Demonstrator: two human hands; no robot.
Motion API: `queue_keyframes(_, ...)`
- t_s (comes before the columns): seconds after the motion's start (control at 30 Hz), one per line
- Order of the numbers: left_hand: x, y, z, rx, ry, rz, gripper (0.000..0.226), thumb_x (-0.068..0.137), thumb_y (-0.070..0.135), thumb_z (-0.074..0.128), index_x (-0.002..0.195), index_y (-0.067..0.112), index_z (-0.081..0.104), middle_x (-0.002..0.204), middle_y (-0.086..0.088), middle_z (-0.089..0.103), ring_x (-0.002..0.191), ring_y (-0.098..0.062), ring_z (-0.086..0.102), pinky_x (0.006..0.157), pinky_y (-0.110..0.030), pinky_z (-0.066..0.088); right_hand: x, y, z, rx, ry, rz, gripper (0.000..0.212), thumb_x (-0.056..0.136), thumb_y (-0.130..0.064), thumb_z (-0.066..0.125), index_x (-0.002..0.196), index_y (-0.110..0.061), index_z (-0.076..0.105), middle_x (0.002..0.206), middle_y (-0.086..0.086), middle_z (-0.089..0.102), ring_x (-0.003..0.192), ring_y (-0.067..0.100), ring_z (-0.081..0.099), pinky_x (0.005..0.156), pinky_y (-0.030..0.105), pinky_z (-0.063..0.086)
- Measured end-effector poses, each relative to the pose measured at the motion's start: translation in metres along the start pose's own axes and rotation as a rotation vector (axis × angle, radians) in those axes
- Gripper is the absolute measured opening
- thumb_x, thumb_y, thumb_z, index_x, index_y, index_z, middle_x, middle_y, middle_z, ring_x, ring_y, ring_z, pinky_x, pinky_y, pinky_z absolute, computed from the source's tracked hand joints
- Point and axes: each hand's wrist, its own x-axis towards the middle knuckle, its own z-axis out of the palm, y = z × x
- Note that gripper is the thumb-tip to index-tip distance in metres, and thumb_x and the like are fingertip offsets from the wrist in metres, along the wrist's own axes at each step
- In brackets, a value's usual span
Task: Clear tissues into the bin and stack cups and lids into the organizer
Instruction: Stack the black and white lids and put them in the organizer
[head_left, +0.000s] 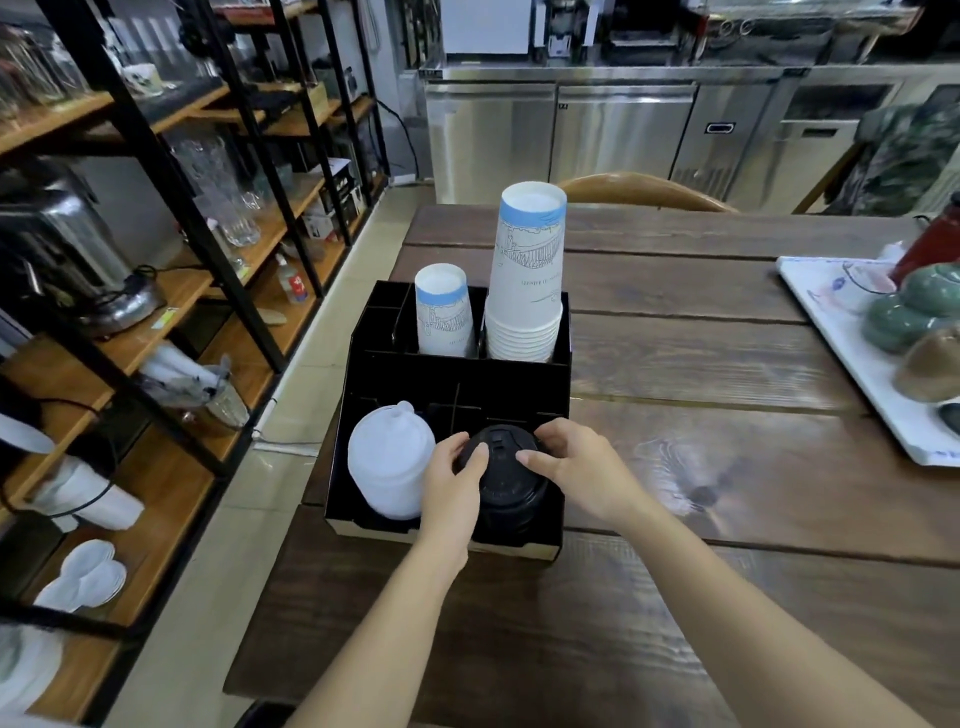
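Note:
A black organizer stands at the left edge of the wooden table. Its back compartments hold a short stack of white-and-blue paper cups and a taller stack, both upside down. In the front left compartment sits a stack of white lids. A stack of black lids fills the front right compartment. My left hand grips the black stack's left side and my right hand grips its right side, thumbs on the top lid.
A white tray with green and brown ceramic pieces lies at the table's right edge, a red bottle behind it. Black-framed wooden shelves with glassware and white lids run along the left. A wooden chair back and steel counters stand beyond the table.

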Motion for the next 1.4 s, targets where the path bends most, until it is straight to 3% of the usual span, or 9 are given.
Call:
queue_keyframes(0.2, 0.0, -0.01, 0.007, -0.04, -0.002, -0.022, 0.04, 0.092, 0.036, 0.053, 0.129, 0.022, 0.051, 0.128, -0.002, 0.056, 0.116, -0.019, 0.053, 0.089, -0.031, 0.045, -0.002, -0.003, -0.001, -0.07, 0.003, -0.011, 0.033, 0.09, -0.031, 0.057, 0.116, -0.011, 0.058, 0.113, 0.006, 0.064, 0.104, 0.022, 0.058, 0.08, 0.028, 0.043)
queue_keyframes(0.33, 0.001, -0.009, 0.012, -0.056, 0.022, -0.019, 0.038, 0.093, 0.035, 0.052, 0.127, 0.02, 0.052, 0.124, -0.003, 0.058, 0.11, -0.018, 0.055, 0.085, -0.029, 0.044, -0.001, -0.008, -0.001, -0.136, 0.007, -0.003, 0.032, 0.092, -0.029, 0.052, 0.117, -0.009, 0.057, 0.107, 0.011, 0.063, 0.098, 0.033, 0.063, 0.079, 0.04, 0.053)
queue_keyframes(0.4, 0.003, -0.006, 0.014, -0.027, 0.029, -0.017, 0.038, 0.093, 0.035, 0.051, 0.127, 0.018, 0.051, 0.122, -0.004, 0.058, 0.107, -0.018, 0.055, 0.084, -0.03, 0.044, 0.0, -0.011, -0.001, -0.156, -0.008, 0.029, 0.032, 0.094, -0.026, 0.049, 0.12, -0.009, 0.054, 0.11, 0.015, 0.061, 0.081, 0.038, 0.068, 0.064, 0.046, 0.059)
queue_keyframes(0.6, 0.013, 0.008, 0.019, 0.046, 0.05, -0.051, 0.029, 0.091, 0.033, 0.054, 0.112, 0.012, 0.052, 0.107, -0.005, 0.058, 0.094, -0.018, 0.054, 0.072, -0.029, 0.044, 0.011, -0.015, -0.004, -0.219, -0.039, 0.11, 0.035, 0.095, -0.025, 0.043, 0.123, -0.005, 0.051, 0.107, 0.019, 0.059, 0.077, 0.038, 0.065, 0.038, 0.029, 0.047)
queue_keyframes(0.67, 0.017, 0.006, 0.019, 0.039, 0.041, -0.079, 0.028, 0.09, 0.033, 0.055, 0.108, 0.011, 0.053, 0.109, -0.009, 0.06, 0.097, -0.021, 0.057, 0.074, -0.031, 0.044, 0.012, -0.015, -0.004, -0.238, -0.063, 0.115, 0.034, 0.095, -0.026, 0.044, 0.119, -0.004, 0.053, 0.101, 0.018, 0.06, 0.076, 0.038, 0.066, 0.043, 0.029, 0.047)
queue_keyframes(0.8, 0.019, -0.002, 0.018, -0.027, 0.039, -0.088, 0.03, 0.09, 0.03, 0.056, 0.113, 0.011, 0.057, 0.113, -0.01, 0.063, 0.102, -0.023, 0.059, 0.081, -0.032, 0.045, 0.01, -0.012, 0.0, -0.268, -0.036, 0.076, 0.029, 0.094, -0.027, 0.046, 0.111, -0.006, 0.056, 0.107, 0.021, 0.064, 0.094, 0.041, 0.062, 0.077, 0.046, 0.054)
queue_keyframes(0.9, 0.016, -0.006, 0.017, -0.058, 0.04, -0.038, 0.031, 0.091, 0.029, 0.057, 0.116, 0.011, 0.059, 0.114, -0.006, 0.063, 0.105, -0.02, 0.058, 0.082, -0.03, 0.044, 0.012, -0.009, 0.002, -0.315, -0.065, 0.061, 0.026, 0.095, -0.026, 0.046, 0.108, -0.007, 0.056, 0.108, 0.021, 0.065, 0.097, 0.038, 0.06, 0.072, 0.035, 0.045)
queue_keyframes(1.1, 0.01, -0.02, 0.009, -0.102, 0.016, 0.096, 0.018, 0.093, 0.024, 0.055, 0.109, 0.02, 0.061, 0.113, -0.005, 0.063, 0.103, -0.017, 0.06, 0.08, -0.023, 0.051, 0.007, -0.011, -0.001, -0.296, -0.126, -0.019, 0.03, 0.093, -0.025, 0.051, 0.118, -0.01, 0.057, 0.112, 0.014, 0.066, 0.105, 0.033, 0.059, 0.085, 0.039, 0.049)
queue_keyframes(1.4, 0.015, -0.011, 0.013, 0.059, 0.002, 0.098, 0.016, 0.093, 0.03, 0.051, 0.106, 0.024, 0.058, 0.107, -0.002, 0.063, 0.101, -0.019, 0.06, 0.087, -0.033, 0.052, 0.018, -0.011, 0.001, -0.412, -0.133, 0.005, 0.03, 0.095, -0.023, 0.045, 0.119, -0.006, 0.054, 0.118, 0.019, 0.063, 0.106, 0.037, 0.058, 0.087, 0.044, 0.05)
